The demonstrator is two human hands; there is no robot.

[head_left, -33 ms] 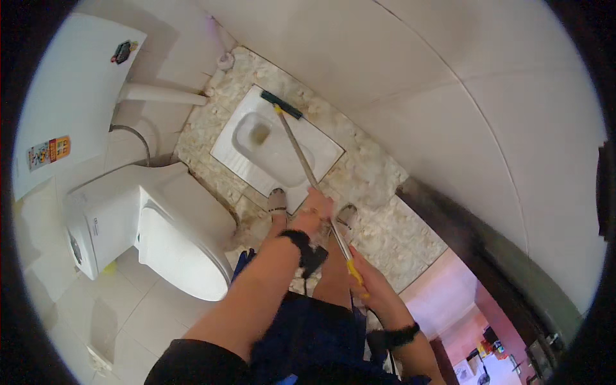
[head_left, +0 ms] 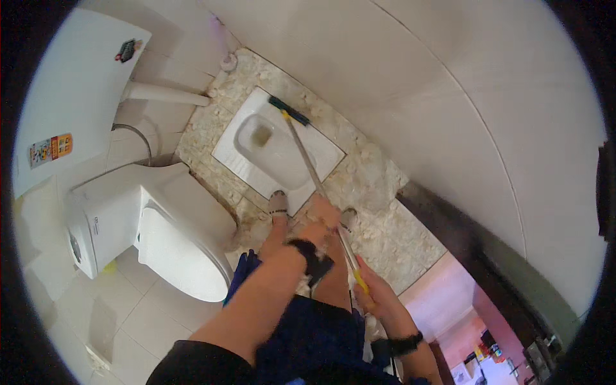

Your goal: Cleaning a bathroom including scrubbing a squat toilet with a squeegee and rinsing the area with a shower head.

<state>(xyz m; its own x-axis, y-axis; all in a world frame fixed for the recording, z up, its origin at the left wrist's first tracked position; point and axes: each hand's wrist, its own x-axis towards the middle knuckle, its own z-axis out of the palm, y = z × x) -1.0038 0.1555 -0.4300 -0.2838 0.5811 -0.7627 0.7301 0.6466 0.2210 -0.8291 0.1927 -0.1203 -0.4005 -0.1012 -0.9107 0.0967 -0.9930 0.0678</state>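
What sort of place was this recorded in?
Most likely a bathroom: a white squat toilet is set in the floor with a long-handled brush across it, and a sit-down toilet stands at the left.

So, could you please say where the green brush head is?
In the head view, the green brush head is above centre and slightly left, along the upper-right edge of the squat toilet, at the end of the pole.

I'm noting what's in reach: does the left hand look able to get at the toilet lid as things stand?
Probably not: the left hand is closed around the brush pole. If freed, its way to the toilet lid looks mostly open.
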